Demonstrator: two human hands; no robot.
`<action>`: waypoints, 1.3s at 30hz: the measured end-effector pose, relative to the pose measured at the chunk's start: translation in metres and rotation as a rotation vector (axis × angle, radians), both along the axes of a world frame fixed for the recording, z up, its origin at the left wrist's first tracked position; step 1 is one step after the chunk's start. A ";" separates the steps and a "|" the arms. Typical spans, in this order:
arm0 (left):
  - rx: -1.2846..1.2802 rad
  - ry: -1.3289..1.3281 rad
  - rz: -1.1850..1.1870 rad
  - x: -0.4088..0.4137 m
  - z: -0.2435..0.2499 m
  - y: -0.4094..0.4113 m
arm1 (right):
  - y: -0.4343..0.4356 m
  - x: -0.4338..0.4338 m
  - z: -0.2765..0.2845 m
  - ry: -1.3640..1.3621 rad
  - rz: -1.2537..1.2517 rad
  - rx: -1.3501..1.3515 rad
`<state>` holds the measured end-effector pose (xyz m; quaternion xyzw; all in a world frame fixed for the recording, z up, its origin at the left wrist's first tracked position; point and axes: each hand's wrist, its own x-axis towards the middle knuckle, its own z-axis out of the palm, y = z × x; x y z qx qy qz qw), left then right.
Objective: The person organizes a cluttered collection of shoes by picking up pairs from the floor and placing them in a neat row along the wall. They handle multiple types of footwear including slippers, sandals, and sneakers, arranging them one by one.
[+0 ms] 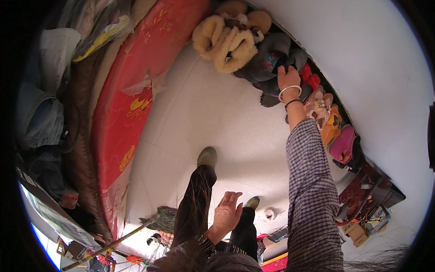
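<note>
My right hand reaches out to the row of footwear along the wall, its fingers closed at the top edge of a black boot. Right behind it stands a dark grey boot with a coloured patch inside its opening. A pair of boots with cream fleece lining is to the left of that hand. Red fuzzy footwear and pink shoes with bows lie to its right. My left hand hangs low in front of my legs, holding nothing, with the thumb apart from the fingers.
On the left runs a red bed side panel, with clothes and plastic bags on top. A broom lies near my feet. Yellow slippers, magenta slippers and a dark red rack continue along the white wall.
</note>
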<state>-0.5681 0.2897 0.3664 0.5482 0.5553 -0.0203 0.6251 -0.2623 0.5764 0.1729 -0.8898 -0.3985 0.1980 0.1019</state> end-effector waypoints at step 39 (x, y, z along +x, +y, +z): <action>0.202 0.152 -1.250 0.011 -0.057 -0.246 | -0.858 -0.219 0.211 0.785 -1.401 0.348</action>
